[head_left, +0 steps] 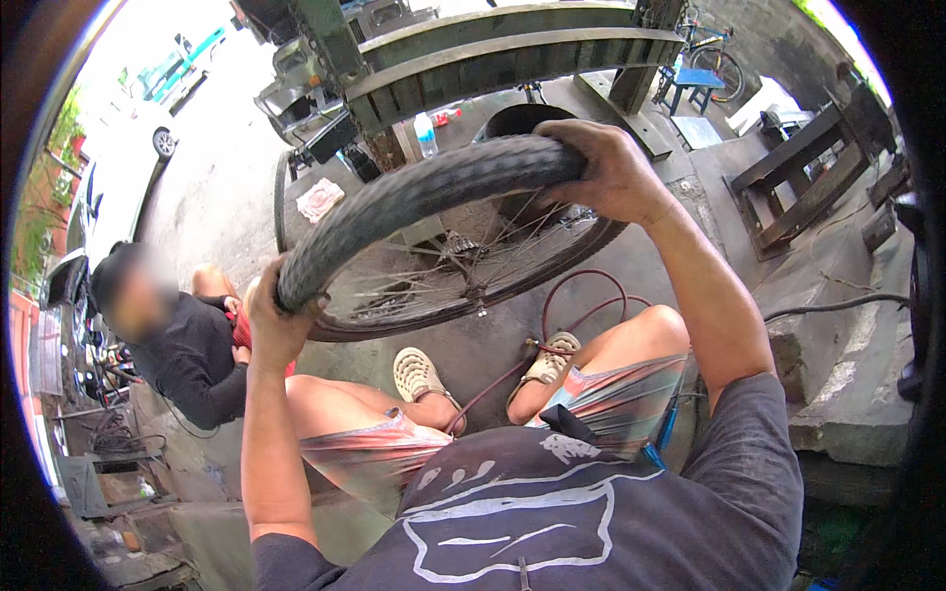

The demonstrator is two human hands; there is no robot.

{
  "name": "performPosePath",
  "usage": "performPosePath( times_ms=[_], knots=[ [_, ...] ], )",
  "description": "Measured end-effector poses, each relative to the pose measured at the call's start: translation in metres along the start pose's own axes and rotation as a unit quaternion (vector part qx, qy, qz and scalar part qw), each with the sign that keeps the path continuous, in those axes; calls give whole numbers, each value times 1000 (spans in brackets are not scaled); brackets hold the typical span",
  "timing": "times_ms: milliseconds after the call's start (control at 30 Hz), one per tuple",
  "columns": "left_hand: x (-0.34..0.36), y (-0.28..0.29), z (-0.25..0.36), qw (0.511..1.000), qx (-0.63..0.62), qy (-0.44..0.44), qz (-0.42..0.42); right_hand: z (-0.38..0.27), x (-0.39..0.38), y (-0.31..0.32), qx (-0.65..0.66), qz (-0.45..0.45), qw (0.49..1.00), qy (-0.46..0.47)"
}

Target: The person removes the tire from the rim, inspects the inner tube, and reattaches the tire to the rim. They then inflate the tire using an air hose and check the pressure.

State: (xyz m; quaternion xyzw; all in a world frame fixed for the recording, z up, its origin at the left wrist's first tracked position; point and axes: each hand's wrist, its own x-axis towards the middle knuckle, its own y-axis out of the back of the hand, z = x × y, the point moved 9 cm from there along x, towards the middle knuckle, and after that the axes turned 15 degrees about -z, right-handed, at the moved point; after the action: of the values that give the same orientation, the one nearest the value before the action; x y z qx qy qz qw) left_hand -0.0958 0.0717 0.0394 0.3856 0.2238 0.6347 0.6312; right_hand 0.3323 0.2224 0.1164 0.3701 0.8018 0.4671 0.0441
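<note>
Both my hands are closed on a bicycle wheel held tilted in front of me, with a black knobbly tyre, spokes and a hub in the middle. My left hand grips the tyre at the left side of the wheel. My right hand grips it at the upper right. Behind the wheel's top sits a dark round container, partly hidden. A red-brown hose with a metal fitting loops on the floor under the wheel, between and beside my sandalled feet.
A seated person in dark clothes is at my left. Steel beams stand ahead, with a water bottle and a crumpled cloth. At right are a blue stool, a bicycle, a steel frame and a black cable.
</note>
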Motion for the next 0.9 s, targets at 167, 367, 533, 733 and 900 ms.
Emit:
performPosePath(
  times_ms=[167, 367, 533, 733, 900],
  knots=[
    [57, -41, 60, 996, 81, -1, -38, 109, -34, -11, -35, -156, 968, -191],
    [131, -55, 76, 993, 97, -44, -44, 171, -37, 3, -137, -248, 925, -255],
    [146, -54, 74, 993, 77, -54, -67, 173, -20, 27, -228, -340, 854, -320],
    [140, -44, 49, 995, 74, -18, -58, 150, 1, 45, -210, -250, 898, -294],
    [135, -40, 25, 997, 61, -13, -48, 144, 6, 13, -119, -236, 931, -252]
  ],
)
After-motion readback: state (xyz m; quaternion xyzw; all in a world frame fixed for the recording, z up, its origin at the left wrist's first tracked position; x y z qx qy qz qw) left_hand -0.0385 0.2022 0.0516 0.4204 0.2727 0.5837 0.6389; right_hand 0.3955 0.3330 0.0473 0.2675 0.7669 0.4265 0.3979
